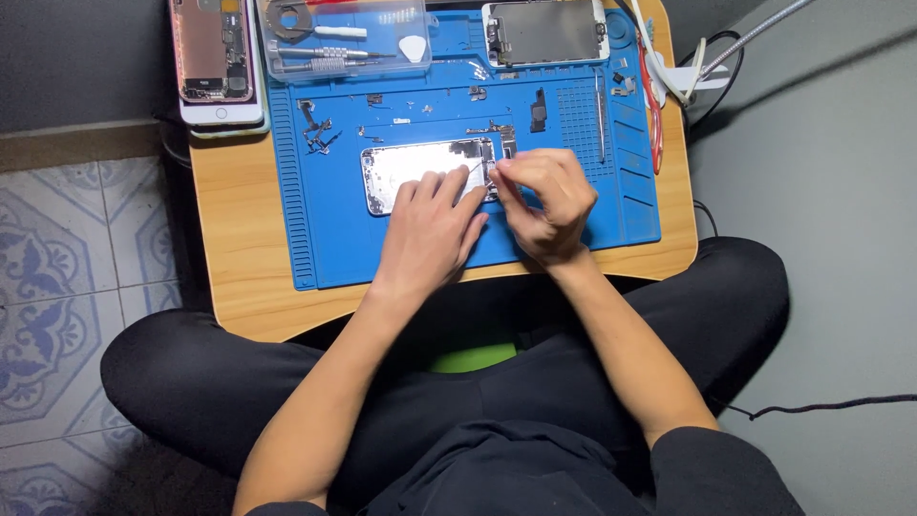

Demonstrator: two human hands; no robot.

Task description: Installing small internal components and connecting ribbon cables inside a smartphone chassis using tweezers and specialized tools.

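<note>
Phone shell [420, 170] was seen as bare metal, bright and glossy under the light. Work mat [325, 229] appeared to be matt blue rubber, ribbed along its edges. Small table [239, 258] was finished in smooth pale wood grain. Tool box [349, 38] was made of clear plastic. Floor tiles [57, 248] looked smooth and patterned.

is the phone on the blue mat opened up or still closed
Opened up: the silver phone shell lies screenless, bare metal interior showing, under both hands.

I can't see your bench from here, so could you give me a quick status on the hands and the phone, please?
Left hand flat on opened phone shell. Right hand pinching thin tool at its edge. Loose parts on blue mat, clear of hands.
</note>
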